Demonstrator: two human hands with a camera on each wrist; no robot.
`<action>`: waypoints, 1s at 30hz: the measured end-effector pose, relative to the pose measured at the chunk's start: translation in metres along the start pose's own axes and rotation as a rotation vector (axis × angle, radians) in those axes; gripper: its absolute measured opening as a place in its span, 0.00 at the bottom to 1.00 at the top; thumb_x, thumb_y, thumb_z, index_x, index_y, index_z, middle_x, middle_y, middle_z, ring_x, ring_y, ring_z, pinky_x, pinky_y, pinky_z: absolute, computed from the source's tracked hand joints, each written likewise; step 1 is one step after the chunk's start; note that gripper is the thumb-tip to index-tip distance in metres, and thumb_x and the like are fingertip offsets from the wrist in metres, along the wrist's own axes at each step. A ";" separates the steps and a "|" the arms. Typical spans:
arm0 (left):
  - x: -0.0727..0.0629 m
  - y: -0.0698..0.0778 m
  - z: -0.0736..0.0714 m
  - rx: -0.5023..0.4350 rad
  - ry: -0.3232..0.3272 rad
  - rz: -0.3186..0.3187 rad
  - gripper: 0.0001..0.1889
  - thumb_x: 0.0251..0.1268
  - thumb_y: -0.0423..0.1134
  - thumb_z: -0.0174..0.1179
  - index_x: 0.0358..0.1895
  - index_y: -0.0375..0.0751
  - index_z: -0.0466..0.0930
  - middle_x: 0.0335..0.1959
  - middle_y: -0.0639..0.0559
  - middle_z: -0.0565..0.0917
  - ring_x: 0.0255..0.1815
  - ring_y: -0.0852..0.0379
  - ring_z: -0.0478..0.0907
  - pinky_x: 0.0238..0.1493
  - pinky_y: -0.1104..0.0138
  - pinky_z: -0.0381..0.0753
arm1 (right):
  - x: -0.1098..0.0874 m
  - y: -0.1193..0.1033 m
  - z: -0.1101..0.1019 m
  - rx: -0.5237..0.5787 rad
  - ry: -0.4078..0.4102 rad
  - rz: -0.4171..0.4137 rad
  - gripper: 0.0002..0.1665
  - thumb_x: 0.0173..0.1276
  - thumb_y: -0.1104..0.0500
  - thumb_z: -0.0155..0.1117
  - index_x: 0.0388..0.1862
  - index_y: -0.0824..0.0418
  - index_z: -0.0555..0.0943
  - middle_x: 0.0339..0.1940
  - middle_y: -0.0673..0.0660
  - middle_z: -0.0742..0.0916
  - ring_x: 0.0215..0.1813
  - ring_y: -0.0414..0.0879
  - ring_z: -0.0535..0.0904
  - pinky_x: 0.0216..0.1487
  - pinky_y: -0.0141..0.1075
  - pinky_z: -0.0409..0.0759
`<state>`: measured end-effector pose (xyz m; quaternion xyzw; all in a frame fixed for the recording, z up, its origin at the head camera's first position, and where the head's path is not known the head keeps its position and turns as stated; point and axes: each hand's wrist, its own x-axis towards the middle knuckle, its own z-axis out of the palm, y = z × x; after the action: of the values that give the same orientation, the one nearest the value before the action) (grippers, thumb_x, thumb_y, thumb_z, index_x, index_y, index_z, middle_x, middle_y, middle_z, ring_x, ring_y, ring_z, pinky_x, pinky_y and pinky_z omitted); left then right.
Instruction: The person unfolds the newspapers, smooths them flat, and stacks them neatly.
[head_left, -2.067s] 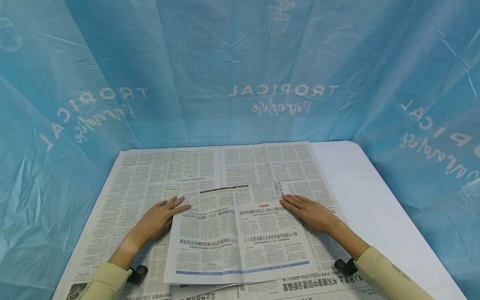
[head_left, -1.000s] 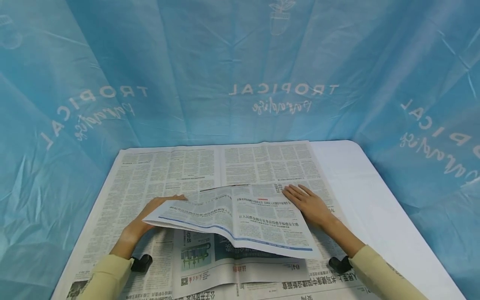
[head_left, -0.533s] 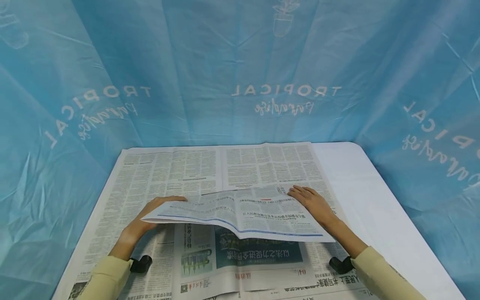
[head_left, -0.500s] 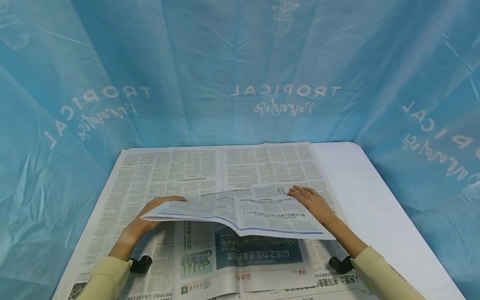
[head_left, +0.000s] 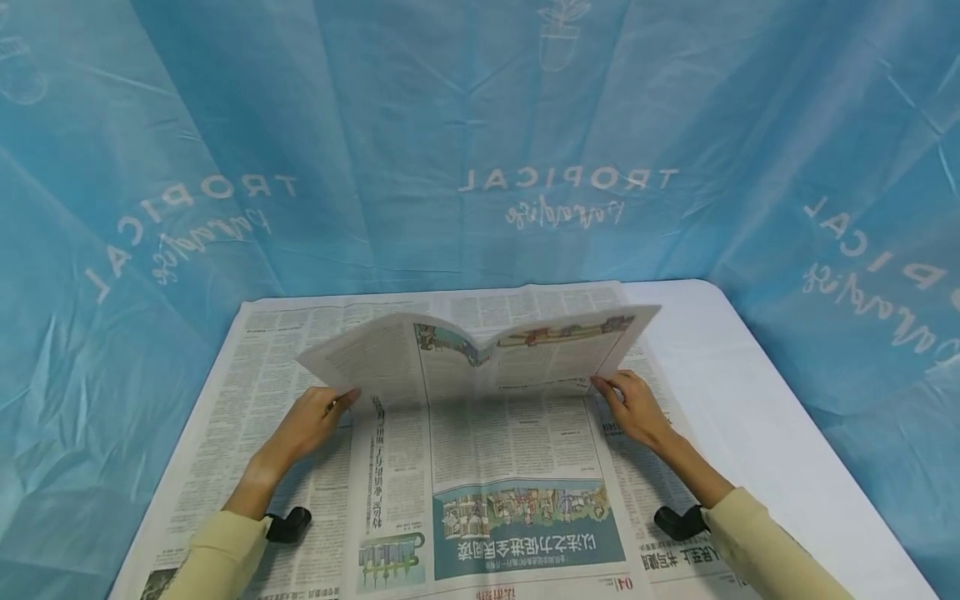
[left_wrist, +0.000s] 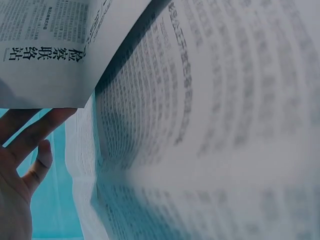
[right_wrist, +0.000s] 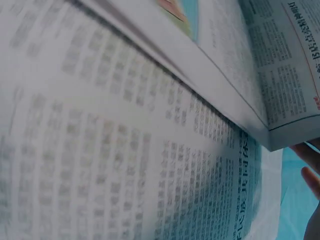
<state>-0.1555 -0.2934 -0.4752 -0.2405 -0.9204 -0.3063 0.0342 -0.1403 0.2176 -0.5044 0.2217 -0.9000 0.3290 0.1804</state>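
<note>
A folded newspaper (head_left: 517, 446) lies in the middle of the table, its upper half raised and bowed into two wings (head_left: 570, 354) with a dip at the centre crease. My left hand (head_left: 309, 423) pinches its left edge at the fold. On the opposite side, my right hand (head_left: 636, 408) pinches the right edge. In the left wrist view, fingers (left_wrist: 37, 132) reach behind the corner of the page, which hides some fingertips. The right wrist view catches only a bit of the right hand's fingers (right_wrist: 311, 170) below the page corner.
Larger newspaper sheets (head_left: 270, 350) cover most of the white table (head_left: 690, 333). A blue printed curtain (head_left: 405, 208) hangs around the back and sides. Black wrist devices (head_left: 288, 525) sit at both cuffs.
The newspaper's near half has been lifted and swung away from me, exposing the inner page with its colour picture. My hands have gone from lying on the sheet to pinching its side edges.
</note>
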 end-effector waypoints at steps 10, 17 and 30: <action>0.004 0.001 0.007 0.013 0.017 -0.039 0.11 0.67 0.38 0.62 0.49 0.38 0.84 0.36 0.44 0.88 0.26 0.62 0.78 0.27 0.67 0.73 | 0.001 -0.002 0.007 0.081 -0.068 0.139 0.14 0.71 0.63 0.61 0.52 0.67 0.82 0.45 0.64 0.89 0.48 0.60 0.85 0.49 0.55 0.80; 0.006 0.001 0.009 0.008 0.014 -0.067 0.13 0.67 0.37 0.62 0.51 0.37 0.84 0.36 0.45 0.88 0.28 0.60 0.81 0.27 0.67 0.72 | 0.001 -0.001 0.014 0.096 -0.045 0.173 0.13 0.69 0.64 0.62 0.51 0.68 0.83 0.44 0.63 0.89 0.48 0.58 0.86 0.50 0.53 0.80; 0.010 0.001 0.013 0.046 -0.032 -0.205 0.11 0.66 0.42 0.63 0.44 0.39 0.87 0.32 0.50 0.88 0.27 0.61 0.78 0.29 0.64 0.73 | 0.004 -0.004 0.018 0.087 -0.125 0.325 0.13 0.68 0.61 0.65 0.45 0.70 0.83 0.34 0.60 0.88 0.32 0.44 0.83 0.30 0.31 0.77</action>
<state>-0.1630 -0.2814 -0.4828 -0.1492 -0.9474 -0.2829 -0.0062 -0.1451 0.2013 -0.5132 0.1006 -0.9184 0.3781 0.0588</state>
